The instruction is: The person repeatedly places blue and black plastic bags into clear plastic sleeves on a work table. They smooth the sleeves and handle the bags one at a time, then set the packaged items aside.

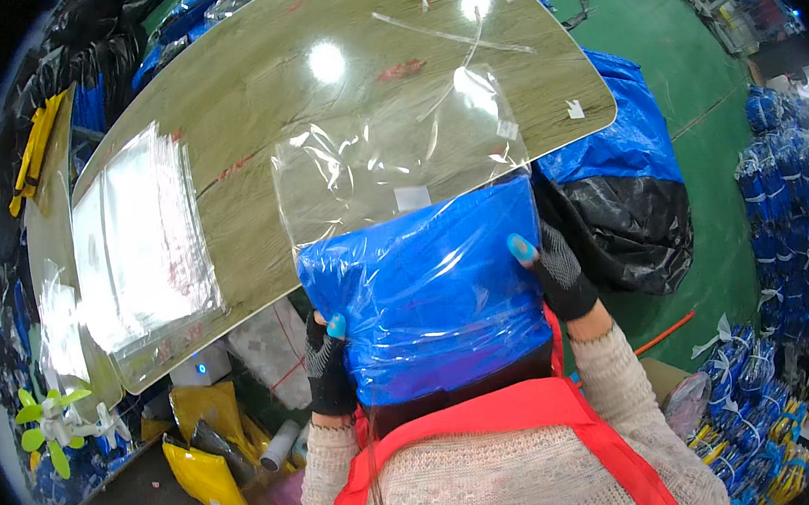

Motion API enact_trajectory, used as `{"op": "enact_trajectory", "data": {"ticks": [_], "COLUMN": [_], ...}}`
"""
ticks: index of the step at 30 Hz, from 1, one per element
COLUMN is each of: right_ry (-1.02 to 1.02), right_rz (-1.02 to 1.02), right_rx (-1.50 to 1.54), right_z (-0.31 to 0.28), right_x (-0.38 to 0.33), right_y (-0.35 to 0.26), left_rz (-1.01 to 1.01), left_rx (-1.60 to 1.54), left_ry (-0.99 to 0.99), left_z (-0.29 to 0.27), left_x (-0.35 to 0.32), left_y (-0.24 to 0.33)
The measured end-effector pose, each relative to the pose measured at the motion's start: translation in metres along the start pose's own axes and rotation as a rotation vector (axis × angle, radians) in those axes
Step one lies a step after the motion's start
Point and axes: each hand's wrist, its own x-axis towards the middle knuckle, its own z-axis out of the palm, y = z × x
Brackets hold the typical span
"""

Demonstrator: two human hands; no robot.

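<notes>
A clear plastic bag point(348, 184) with a folded blue fabric bundle point(429, 294) inside lies across the table's near edge, close to my body. The bag's unfilled clear end stretches away over the tabletop. My left hand point(329, 364), in a dark fingerless glove, grips the bag's left side with the thumb on top. On the right side my right hand point(562, 270), gloved alike, clasps the bag with its thumb pressing on the blue part. The other fingers of both hands are mostly hidden beneath or beside the bag.
A glossy pile of clear plastic bags point(142, 241) rests on the table's point(252, 111) left part. Clear strips point(450, 33) lie at the far side. Beyond the right edge sits a blue and black sack point(621, 200). Tied blue bundles point(794, 202) stand farther right; yellow packets point(209, 475) lie lower left.
</notes>
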Motion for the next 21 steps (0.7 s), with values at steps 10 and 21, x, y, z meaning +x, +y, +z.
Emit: {"op": "enact_trajectory", "data": {"ticks": [10, 21], "right_ry": [-0.183, -0.281], "right_rz": [0.037, 0.115], "right_rx": [-0.280, -0.013], "right_z": [-0.002, -0.017], "right_x": [0.009, -0.063], "right_y": [0.005, 0.055], "left_rz": [-0.139, -0.183], "left_rx": [-0.090, 0.009], "left_ry": [-0.234, -0.077], "left_z": [-0.007, -0.048], "left_x": [0.026, -0.044], "left_y": [0.024, -0.034]}}
